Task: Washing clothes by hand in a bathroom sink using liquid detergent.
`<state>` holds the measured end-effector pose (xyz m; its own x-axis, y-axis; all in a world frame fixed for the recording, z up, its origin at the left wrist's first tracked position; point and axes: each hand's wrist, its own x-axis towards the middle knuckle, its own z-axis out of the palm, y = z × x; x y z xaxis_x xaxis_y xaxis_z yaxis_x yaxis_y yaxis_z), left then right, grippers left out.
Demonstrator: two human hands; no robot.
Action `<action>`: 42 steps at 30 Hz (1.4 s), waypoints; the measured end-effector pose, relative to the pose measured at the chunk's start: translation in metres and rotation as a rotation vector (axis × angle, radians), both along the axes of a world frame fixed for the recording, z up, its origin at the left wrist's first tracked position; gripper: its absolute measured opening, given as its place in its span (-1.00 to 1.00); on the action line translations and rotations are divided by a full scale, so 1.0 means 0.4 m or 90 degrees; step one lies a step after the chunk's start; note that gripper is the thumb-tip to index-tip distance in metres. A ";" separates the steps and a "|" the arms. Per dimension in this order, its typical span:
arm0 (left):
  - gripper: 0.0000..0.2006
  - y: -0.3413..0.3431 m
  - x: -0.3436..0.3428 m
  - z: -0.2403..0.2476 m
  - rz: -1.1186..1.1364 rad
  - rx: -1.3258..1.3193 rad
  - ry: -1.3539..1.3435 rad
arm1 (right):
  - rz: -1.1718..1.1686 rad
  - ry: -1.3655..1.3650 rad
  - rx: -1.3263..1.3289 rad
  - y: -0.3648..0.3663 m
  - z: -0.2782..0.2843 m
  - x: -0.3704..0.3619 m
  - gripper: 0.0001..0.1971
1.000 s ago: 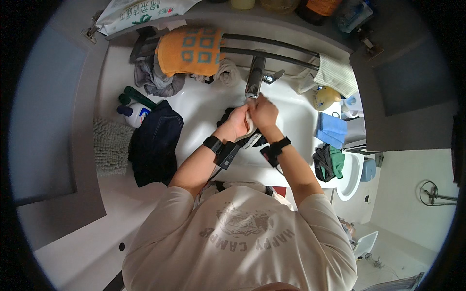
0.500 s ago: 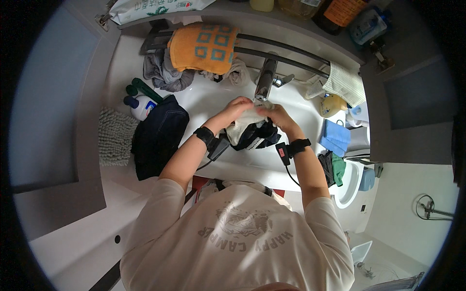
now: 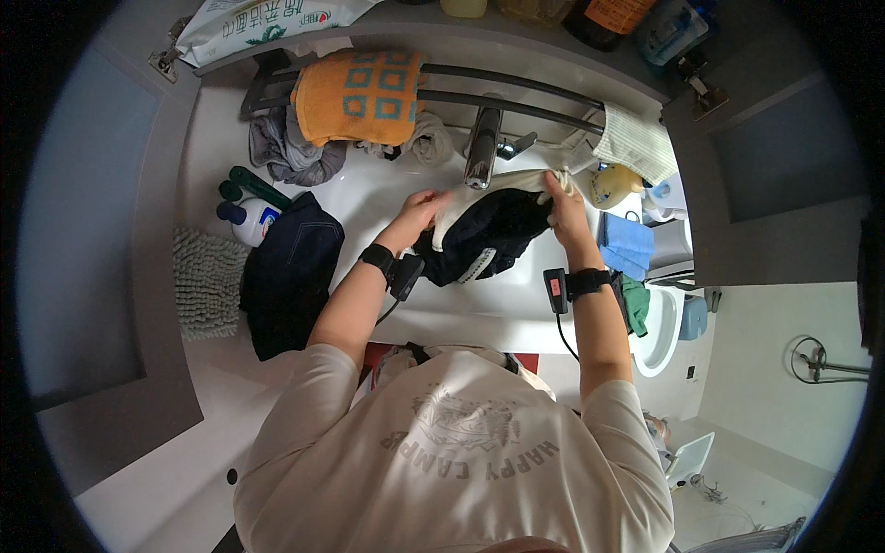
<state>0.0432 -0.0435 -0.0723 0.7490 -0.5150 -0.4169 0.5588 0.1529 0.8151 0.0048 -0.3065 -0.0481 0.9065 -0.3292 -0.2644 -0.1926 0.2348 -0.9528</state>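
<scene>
A black and cream cloth garment [image 3: 498, 221] is spread between my hands over the white sink basin [image 3: 378, 198]. Its cream edge runs along the top, and a light strip shows on the lower black part. My left hand [image 3: 422, 217] is closed on the cream edge at the left. At the right, my right hand [image 3: 566, 210] pinches the raised corner of the same edge. The chrome faucet [image 3: 481, 152] stands just beyond the cloth. I cannot make out running water.
An orange towel [image 3: 359, 97] hangs on the dark rail above the sink. Dark folded jeans [image 3: 295, 267], a white bottle [image 3: 249, 221] and a grey shaggy mat [image 3: 207, 281] lie left. Blue cloths [image 3: 627, 241] and a yellow bottle [image 3: 616, 184] sit right. Open cabinet doors flank both sides.
My hands were close together under the faucet with the cloth bunched. They have moved apart, the right hand to the right, and the garment now hangs stretched wider.
</scene>
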 end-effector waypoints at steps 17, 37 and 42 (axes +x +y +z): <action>-0.55 -0.017 0.051 -0.031 -0.269 0.516 -0.446 | -0.215 -0.010 0.083 -0.099 -0.099 -0.043 -0.71; -0.86 -0.086 0.113 -0.023 -0.024 0.240 -0.359 | -0.237 0.008 0.187 -0.154 -0.096 -0.069 -0.74; -0.76 -0.097 0.099 -0.005 -0.024 0.159 -0.314 | -0.245 0.011 0.202 -0.175 -0.105 -0.079 -0.66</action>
